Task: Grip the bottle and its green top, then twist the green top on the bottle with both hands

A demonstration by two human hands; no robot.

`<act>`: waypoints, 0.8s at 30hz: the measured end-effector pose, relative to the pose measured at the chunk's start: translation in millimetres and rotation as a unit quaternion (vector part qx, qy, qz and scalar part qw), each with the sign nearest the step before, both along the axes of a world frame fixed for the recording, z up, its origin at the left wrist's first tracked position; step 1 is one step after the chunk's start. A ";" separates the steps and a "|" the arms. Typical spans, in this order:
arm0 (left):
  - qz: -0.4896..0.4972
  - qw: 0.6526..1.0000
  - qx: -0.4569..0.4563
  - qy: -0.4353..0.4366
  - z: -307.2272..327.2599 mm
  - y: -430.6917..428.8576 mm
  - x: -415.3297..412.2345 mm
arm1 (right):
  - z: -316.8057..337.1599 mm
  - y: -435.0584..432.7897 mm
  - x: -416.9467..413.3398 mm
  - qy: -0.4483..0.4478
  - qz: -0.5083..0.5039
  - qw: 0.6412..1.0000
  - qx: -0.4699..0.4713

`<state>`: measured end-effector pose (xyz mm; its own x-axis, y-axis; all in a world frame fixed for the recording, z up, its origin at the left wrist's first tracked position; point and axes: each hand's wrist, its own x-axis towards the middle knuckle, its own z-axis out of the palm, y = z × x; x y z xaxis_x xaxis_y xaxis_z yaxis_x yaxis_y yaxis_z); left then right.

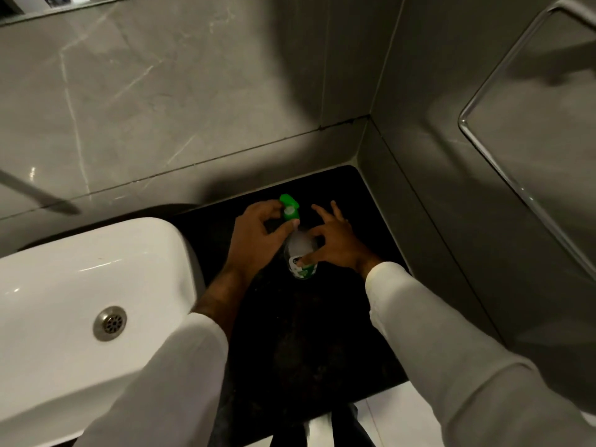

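Green pump (289,207), clear bottle (301,250), white basin (64,285), black counter (306,333), grey veined wall (161,91)

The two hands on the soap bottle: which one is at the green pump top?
The left hand, nearer the white sink, pinches the green pump top. The right hand holds the clear bottle body lower down.

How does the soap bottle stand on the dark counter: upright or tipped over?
Upright. The soap bottle stands on its base, green pump top uppermost, left hand at the pump, right hand pinching its body.

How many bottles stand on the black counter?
1: the clear bottle with a green pump, between the left hand and right hand, right of the sink.
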<state>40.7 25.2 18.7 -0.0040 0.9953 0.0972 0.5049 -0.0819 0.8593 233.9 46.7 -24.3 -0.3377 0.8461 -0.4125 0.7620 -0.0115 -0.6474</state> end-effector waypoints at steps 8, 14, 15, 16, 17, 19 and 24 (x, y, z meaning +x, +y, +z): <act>-0.099 0.992 -0.053 0.056 -27.2 -8.0 -0.1 | -2.3 -4.1 2.3 0.019 -0.011 1.000 0.003; -0.138 0.981 -0.138 0.017 -29.3 -7.1 7.0 | -1.0 -5.3 5.7 0.023 -0.014 1.000 -0.003; -0.131 0.981 -0.144 -0.009 -29.7 -9.3 9.1 | -0.5 -5.8 6.1 0.022 -0.013 1.000 -0.004; -0.111 0.984 -0.139 -0.029 -30.5 -12.2 11.8 | -0.1 -6.3 6.5 0.023 -0.012 1.000 -0.004; -0.079 0.988 -0.122 -0.045 -32.2 -15.6 14.5 | 0.0 -7.0 6.8 0.025 -0.013 1.000 -0.003; -0.009 0.995 -0.081 -0.066 -36.7 -21.9 20.2 | 0.1 -8.6 6.8 0.031 -0.018 0.999 -0.004; -0.039 0.986 -0.107 -0.120 -42.1 -23.9 22.2 | -0.4 -7.4 8.3 0.019 -0.013 1.000 0.000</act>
<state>63.0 1.3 -23.4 0.0758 0.9910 -0.1100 0.2841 0.0843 0.9551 242.1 39.3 -24.7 -0.3312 0.8544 -0.4005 0.7364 -0.0313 -0.6758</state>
